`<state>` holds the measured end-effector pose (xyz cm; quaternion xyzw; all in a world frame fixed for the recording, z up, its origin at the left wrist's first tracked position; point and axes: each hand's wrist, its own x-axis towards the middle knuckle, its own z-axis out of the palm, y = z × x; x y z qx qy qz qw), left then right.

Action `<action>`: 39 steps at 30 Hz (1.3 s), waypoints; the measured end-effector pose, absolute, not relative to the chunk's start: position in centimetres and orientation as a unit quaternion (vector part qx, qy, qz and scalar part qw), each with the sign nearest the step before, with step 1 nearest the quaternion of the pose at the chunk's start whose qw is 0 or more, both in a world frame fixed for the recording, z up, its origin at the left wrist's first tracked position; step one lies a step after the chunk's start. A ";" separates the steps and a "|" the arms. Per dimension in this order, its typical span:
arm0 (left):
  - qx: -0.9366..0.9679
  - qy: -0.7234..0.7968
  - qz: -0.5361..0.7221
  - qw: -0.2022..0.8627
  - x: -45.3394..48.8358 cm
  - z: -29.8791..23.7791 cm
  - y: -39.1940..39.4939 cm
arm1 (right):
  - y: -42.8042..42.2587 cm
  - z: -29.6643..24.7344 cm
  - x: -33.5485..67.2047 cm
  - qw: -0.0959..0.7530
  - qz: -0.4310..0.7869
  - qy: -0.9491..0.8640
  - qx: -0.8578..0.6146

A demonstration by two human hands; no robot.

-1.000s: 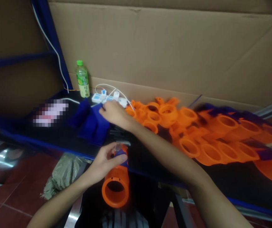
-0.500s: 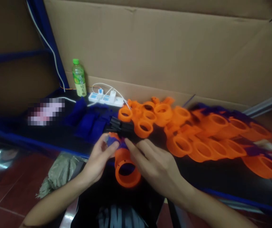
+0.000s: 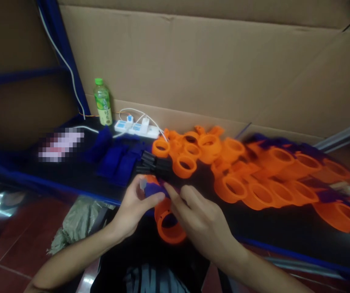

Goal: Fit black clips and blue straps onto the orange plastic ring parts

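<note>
Orange, smooth and hollow, a short tube with a wide ring-shaped mouth (image 3: 171,232) is held up at the near edge of the long black table with blue rails (image 3: 272,228), its opening facing the person. The left hand (image 3: 134,207) has its grip closed around the tube's far end, with the thumb laid across a dark blue band (image 3: 155,192) there. The right hand (image 3: 204,215) comes in from the other side, fingers bent and index fingertip against the band; whether its grip pinches anything cannot be told. Just beyond the hands lies a bundle of thin black bars (image 3: 154,163). Flat dark blue pieces (image 3: 121,160) are spread to the left of it, and many similar orange ring-mouthed parts (image 3: 231,189) crowd the right. Farther back are a white power strip with plugs (image 3: 137,128) and a green-capped drink bottle (image 3: 103,106), before a tan cardboard wall (image 3: 199,61).
</note>
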<state>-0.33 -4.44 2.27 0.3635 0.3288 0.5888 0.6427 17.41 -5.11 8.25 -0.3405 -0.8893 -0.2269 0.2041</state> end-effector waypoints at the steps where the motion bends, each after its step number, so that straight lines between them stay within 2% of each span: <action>1: 0.366 0.328 0.592 0.639 -0.3 2.2 -4.5 | -5.3 8.2 17.3 0.199 -0.229 -0.887 -0.348; 13: 0.369 0.367 0.597 0.610 0.2 1.3 -5.0 | -6.0 7.1 17.1 0.204 -0.206 -0.867 -0.406; 18: 0.409 0.386 0.575 0.594 0.1 1.1 -4.9 | -6.3 7.3 17.3 0.179 -0.165 -0.882 -0.403; 21: 0.418 0.386 0.578 0.585 -0.3 1.7 -5.1 | -6.1 8.0 17.9 0.210 -0.053 -0.893 -0.394; 26: 0.486 0.369 0.551 0.569 -1.4 3.3 -5.7 | -4.7 7.7 18.8 0.322 0.307 -0.787 -0.427; 29: 0.548 0.364 0.535 0.530 -1.9 3.6 -5.9 | -4.1 6.6 18.6 0.375 0.465 -0.674 -0.435; 34: 0.611 0.360 0.523 0.472 -2.1 3.3 -6.1 | -4.4 5.0 18.3 0.392 0.598 -0.549 -0.433; 39: 0.648 0.335 0.508 0.458 -2.3 3.5 -5.9 | -4.7 4.2 18.2 0.394 0.654 -0.497 -0.412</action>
